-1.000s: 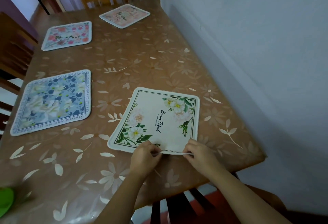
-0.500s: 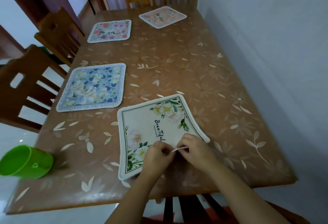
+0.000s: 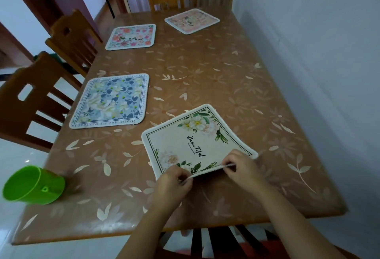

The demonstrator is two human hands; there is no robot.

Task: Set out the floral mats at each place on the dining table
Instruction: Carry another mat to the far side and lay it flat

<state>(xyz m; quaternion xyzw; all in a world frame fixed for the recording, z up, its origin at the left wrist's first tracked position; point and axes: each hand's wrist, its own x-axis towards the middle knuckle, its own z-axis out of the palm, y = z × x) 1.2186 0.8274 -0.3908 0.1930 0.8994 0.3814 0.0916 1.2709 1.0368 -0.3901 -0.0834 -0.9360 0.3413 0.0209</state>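
I see my left hand (image 3: 174,182) and right hand (image 3: 244,166) each pinching the near edge of the white mat (image 3: 195,141), that edge raised off the table (image 3: 226,69) near its front end; the mat sits askew there.

Brown leaf-patterned table (image 3: 226,78) under four floral mats (image 3: 111,100) and green cup (image 3: 33,185).

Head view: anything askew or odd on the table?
The white mat sits rotated against the table edge, its near edge lifted, pinched by the left hand and right hand. The far pink mat also lies angled.
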